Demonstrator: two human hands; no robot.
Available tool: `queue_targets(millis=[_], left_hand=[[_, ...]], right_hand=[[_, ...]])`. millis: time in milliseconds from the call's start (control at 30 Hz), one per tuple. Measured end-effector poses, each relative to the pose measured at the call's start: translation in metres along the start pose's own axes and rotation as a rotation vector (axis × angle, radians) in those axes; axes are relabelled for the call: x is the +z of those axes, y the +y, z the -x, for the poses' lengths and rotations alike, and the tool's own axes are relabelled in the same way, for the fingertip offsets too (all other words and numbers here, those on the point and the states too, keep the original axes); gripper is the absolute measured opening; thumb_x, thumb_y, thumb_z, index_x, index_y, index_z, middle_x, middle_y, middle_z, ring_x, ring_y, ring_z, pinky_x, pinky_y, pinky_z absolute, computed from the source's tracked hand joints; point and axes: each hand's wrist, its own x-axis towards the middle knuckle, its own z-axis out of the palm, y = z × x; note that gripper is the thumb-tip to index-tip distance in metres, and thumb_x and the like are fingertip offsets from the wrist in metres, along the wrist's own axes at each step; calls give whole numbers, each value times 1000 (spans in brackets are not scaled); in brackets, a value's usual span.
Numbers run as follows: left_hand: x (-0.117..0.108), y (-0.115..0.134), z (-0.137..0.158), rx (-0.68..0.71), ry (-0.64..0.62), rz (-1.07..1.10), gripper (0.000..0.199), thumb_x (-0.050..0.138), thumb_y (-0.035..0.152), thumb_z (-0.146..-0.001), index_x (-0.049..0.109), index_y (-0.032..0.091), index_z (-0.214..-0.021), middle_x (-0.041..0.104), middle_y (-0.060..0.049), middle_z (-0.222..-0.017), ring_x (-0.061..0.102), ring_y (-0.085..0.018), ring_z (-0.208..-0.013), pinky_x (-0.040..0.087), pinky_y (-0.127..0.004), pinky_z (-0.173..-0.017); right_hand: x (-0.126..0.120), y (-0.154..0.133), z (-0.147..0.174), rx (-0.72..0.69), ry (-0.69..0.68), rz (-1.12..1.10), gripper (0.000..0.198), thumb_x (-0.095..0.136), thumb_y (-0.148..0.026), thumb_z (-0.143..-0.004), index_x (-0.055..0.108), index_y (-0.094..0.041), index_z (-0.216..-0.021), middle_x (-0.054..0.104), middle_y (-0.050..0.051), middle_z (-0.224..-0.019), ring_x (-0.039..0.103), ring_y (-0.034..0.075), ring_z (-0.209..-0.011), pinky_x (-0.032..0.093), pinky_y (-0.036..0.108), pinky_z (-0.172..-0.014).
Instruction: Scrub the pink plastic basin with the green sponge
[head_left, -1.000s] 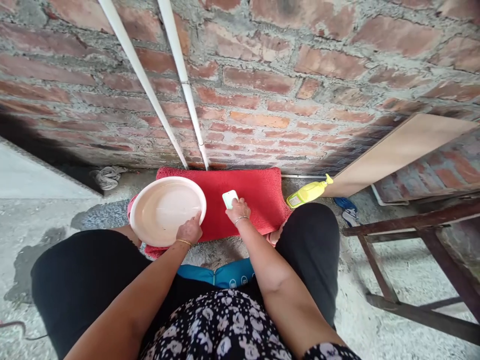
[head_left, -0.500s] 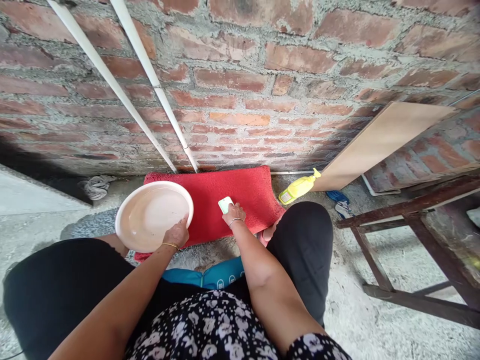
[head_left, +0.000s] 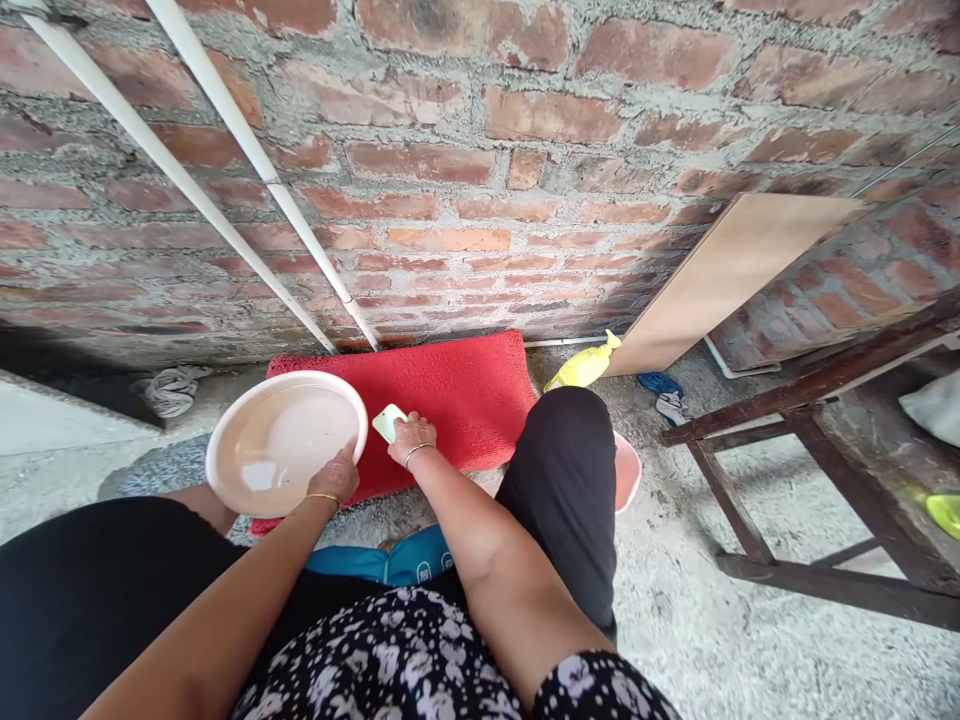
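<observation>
My left hand (head_left: 335, 478) grips the right rim of a pale pink basin (head_left: 247, 415), thumb over the edge. Water in the basin shows a bright reflection. In my right hand (head_left: 414, 437) is a flat, pale green scrub brush (head_left: 388, 422) with rounded corners; its underside is hidden. The brush is just right of the basin's rim, over a red mat (head_left: 457, 390) with a rough pile. Whether brush and mat touch I cannot tell. The basin overlaps the mat's left end.
A yellow bottle (head_left: 579, 366) stands behind my right knee (head_left: 566, 440), near a leaning board (head_left: 720, 270). A pink container (head_left: 626, 472) shows beside that knee. Dark wooden furniture (head_left: 750, 500) is at right. White pipes (head_left: 300, 225) run down the brick wall (head_left: 442, 160).
My right hand has moved the scrub brush left across the mat, closer to the basin. The view has shifted; my right knee now partly covers the bottle, and the pink container shows beside it.
</observation>
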Motion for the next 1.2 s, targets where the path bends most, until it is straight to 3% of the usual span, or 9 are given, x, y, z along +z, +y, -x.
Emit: queue_targets(millis=[233, 433, 533, 667, 900, 1000, 1100, 1200], left_hand=[[-1, 4, 5, -52, -28, 6, 62, 34, 16, -82, 22, 27, -143, 56, -11, -124, 60, -24, -101, 46, -39, -85], [-7, 9, 14, -10, -39, -14, 62, 34, 14, -81, 24, 28, -141, 55, -10, -124, 59, -23, -101, 46, -36, -82], [-7, 10, 15, 1, -20, -34, 63, 35, 15, -80, 24, 29, -141, 55, -10, -122, 59, -23, -100, 46, -36, -81], [-7, 11, 16, 7, -21, -39, 63, 35, 15, -80, 23, 29, -141, 56, -10, -119, 59, -23, -98, 46, -36, -79], [-8, 12, 20, 20, -16, -1, 61, 35, 17, -81, 25, 26, -140, 55, -12, -116, 56, -24, -99, 45, -37, -81], [-6, 11, 20, 25, -10, 12, 60, 33, 17, -82, 24, 26, -141, 56, -13, -114, 56, -24, -99, 45, -38, -81], [-4, 10, 19, 28, -8, 33, 60, 32, 17, -82, 23, 27, -141, 55, -13, -113, 55, -24, -100, 44, -38, -83], [-3, 10, 18, 26, -13, 56, 60, 32, 17, -83, 23, 27, -141, 55, -13, -114, 55, -24, -101, 43, -38, -84]], right_hand=[[-11, 60, 6, 238, -7, -56, 50, 64, -38, -66, 56, -22, -113, 52, 11, -111, 55, 25, -98, 45, 35, -78], [-31, 127, 20, 492, 19, -148, 52, 66, -49, -63, 59, -21, -106, 54, 11, -108, 59, 24, -90, 46, 32, -71], [-32, 146, 25, 572, 60, -172, 47, 64, -50, -65, 60, -21, -101, 54, 11, -106, 60, 23, -88, 45, 32, -70], [-27, 134, 23, 563, 83, -159, 45, 60, -54, -68, 59, -22, -99, 55, 9, -101, 59, 21, -86, 44, 31, -69], [11, 37, 14, 153, -4, 42, 41, 60, -54, -68, 56, -28, -100, 50, 3, -102, 55, 18, -88, 41, 29, -72], [23, 15, 15, 67, -59, 89, 39, 60, -52, -69, 55, -28, -100, 49, 2, -102, 55, 18, -90, 41, 28, -72], [20, 24, 16, 84, -63, 138, 40, 59, -53, -70, 55, -28, -101, 49, 3, -103, 55, 18, -91, 41, 28, -71], [6, 61, 22, 206, -29, 142, 43, 58, -55, -70, 55, -27, -103, 51, 3, -104, 56, 18, -90, 41, 28, -70]])
